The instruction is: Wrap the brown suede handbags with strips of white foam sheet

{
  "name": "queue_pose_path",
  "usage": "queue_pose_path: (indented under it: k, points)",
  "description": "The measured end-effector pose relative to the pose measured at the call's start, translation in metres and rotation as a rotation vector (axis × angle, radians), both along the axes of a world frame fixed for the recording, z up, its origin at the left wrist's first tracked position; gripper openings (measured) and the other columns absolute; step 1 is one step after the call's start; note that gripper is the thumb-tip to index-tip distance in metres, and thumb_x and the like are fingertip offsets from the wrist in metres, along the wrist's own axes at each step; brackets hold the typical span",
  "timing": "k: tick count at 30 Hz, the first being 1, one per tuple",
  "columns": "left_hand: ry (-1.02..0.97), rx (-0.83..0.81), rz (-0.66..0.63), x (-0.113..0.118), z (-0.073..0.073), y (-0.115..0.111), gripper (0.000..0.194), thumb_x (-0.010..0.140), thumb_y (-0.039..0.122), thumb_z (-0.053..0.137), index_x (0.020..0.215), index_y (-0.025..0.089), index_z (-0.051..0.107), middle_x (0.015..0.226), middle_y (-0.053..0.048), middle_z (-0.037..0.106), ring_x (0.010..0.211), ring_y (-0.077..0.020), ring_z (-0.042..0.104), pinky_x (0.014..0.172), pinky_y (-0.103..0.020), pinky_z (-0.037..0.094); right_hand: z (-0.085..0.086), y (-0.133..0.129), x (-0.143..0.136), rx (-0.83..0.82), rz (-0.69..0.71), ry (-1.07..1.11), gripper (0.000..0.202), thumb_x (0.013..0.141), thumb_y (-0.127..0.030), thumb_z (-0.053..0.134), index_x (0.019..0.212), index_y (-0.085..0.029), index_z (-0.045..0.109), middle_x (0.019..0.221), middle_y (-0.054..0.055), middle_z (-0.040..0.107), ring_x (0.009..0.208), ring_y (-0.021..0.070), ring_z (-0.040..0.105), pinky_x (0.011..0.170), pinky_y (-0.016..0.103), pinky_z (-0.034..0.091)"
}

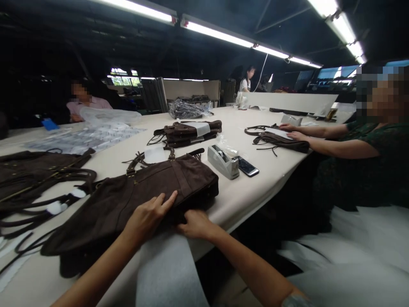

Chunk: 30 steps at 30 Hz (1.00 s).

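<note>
A large dark brown bag (153, 183) lies on the pale table, its handles toward the far side. My left hand (150, 215) rests on the bag's near side, fingers spread on the fabric. Beside it, my right hand (195, 224) is curled at the bag's lower near edge; its fingertips are hidden in shadow, so what they hold cannot be made out. A white paper sheet (168, 268) hangs over the table's near edge, below both hands, its upper end under the bag.
Past the bag sit a grey tape dispenser (223, 162), a phone (246, 166) and stacked brown bags (191, 132). More bags (38, 170) lie at left. At right, a person's hands touch a folded bag (284, 140). White sheets (358, 256) fill the lower right.
</note>
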State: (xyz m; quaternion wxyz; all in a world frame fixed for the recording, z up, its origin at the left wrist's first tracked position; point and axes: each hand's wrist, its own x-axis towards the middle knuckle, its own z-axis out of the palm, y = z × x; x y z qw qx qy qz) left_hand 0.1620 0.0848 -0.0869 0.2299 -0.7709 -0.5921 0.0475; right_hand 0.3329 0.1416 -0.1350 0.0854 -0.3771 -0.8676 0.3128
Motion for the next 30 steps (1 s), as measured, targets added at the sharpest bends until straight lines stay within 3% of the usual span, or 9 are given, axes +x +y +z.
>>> queue_pose_path:
  k: [3,5,9,11,13,18,24,27,30]
  points:
    - [-0.082,-0.082,0.034,0.004,0.009,0.002,0.058,0.09,0.002,0.039,0.145,0.02,0.037,0.108,-0.007,0.062,0.085,-0.0174,0.064,0.071,-0.028,0.055,-0.002,0.002,0.004,0.025,-0.004,-0.027,0.049,0.086,-0.058,0.056,0.108,-0.017,0.073,0.104,0.013,0.072,0.102,0.0313,0.066,0.088,0.037,0.051]
    - [-0.115,-0.125,0.056,0.006,0.017,0.005,0.057,0.09,0.003,0.037,0.145,0.02,0.038,0.107,-0.007,0.062,0.086,-0.0178,0.064,0.07,-0.028,0.054,0.0,0.009,0.002,-0.015,0.018,-0.045,0.053,0.085,-0.058,0.058,0.12,-0.021,0.069,0.115,0.012,0.069,0.109,0.032,0.063,0.092,0.039,0.05]
    - [-0.118,-0.1,0.127,0.011,0.034,0.009,0.063,0.088,0.002,0.034,0.146,0.024,0.035,0.115,-0.007,0.063,0.089,-0.0199,0.066,0.067,-0.029,0.052,0.007,0.034,-0.007,-0.028,0.197,-0.005,0.06,0.087,-0.044,0.064,0.143,-0.028,0.047,0.146,0.004,0.048,0.132,0.027,0.047,0.111,0.037,0.037]
    - [-0.106,-0.078,0.17,0.015,0.038,0.013,0.063,0.088,0.003,0.034,0.147,0.027,0.034,0.119,-0.005,0.062,0.088,-0.0214,0.066,0.063,-0.03,0.05,0.009,0.044,-0.01,-0.035,0.253,0.004,0.053,0.091,-0.035,0.062,0.141,-0.026,0.05,0.148,0.002,0.045,0.135,0.0228,0.043,0.114,0.031,0.031]
    - [-0.082,-0.098,0.199,0.018,0.038,0.017,0.06,0.091,0.007,0.033,0.147,0.027,0.033,0.12,-0.004,0.062,0.088,-0.0234,0.066,0.062,-0.032,0.05,0.01,0.049,-0.007,-0.068,0.245,-0.003,0.044,0.094,-0.033,0.057,0.137,-0.023,0.055,0.144,0.001,0.051,0.13,0.0221,0.048,0.11,0.028,0.035]
    - [0.011,-0.174,0.167,0.024,0.021,0.019,0.056,0.094,0.007,0.028,0.149,0.019,0.029,0.109,-0.008,0.061,0.083,-0.0244,0.065,0.067,-0.036,0.054,0.011,0.041,0.022,-0.082,0.232,-0.024,0.046,0.092,-0.046,0.056,0.134,-0.026,0.058,0.131,0.006,0.061,0.117,0.0279,0.058,0.097,0.034,0.046]
    - [0.127,-0.072,0.218,0.042,-0.018,0.003,0.057,0.09,0.0,0.024,0.144,0.011,0.037,0.092,-0.011,0.058,0.075,-0.0218,0.063,0.055,-0.029,0.052,-0.001,0.015,0.069,0.313,0.226,0.011,0.036,0.097,-0.04,0.05,0.125,-0.022,0.063,0.12,0.01,0.064,0.12,0.0272,0.052,0.109,0.046,0.033]
    - [0.116,0.011,0.213,0.043,-0.034,0.001,0.053,0.09,0.0,0.026,0.14,0.008,0.043,0.091,-0.011,0.058,0.075,-0.02,0.063,0.059,-0.028,0.053,-0.011,0.009,0.081,0.359,0.202,0.08,0.038,0.099,-0.039,0.047,0.132,-0.025,0.058,0.129,0.007,0.059,0.126,0.0244,0.046,0.116,0.045,0.023]
    - [0.059,-0.032,0.217,0.039,-0.033,0.003,0.053,0.09,0.0,0.027,0.14,0.009,0.042,0.09,-0.01,0.058,0.073,-0.0197,0.063,0.057,-0.028,0.053,-0.013,0.007,0.081,0.326,0.166,0.118,0.037,0.098,-0.039,0.05,0.131,-0.027,0.059,0.131,0.004,0.058,0.126,0.0227,0.046,0.117,0.043,0.022]
